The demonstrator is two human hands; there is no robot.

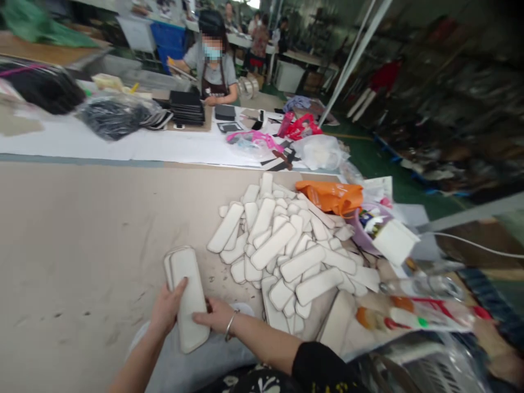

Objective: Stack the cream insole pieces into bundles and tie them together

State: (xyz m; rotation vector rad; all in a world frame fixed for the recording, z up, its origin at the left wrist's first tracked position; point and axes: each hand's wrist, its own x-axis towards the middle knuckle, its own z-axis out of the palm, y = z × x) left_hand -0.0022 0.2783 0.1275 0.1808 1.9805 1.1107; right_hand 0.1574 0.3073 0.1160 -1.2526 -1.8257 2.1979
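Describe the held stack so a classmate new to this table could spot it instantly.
Find the beige table, then its heap of pale, round-cornered pieces. Left of it, nearer the wearer, is a small stack. Unlike the jumbled heap, its pieces overlap neatly, held by the left hand and right hand.

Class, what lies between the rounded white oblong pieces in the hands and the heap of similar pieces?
The head view shows bare beige tabletop with small dark marks and, lower down, the right hand holding the white oblong pieces.
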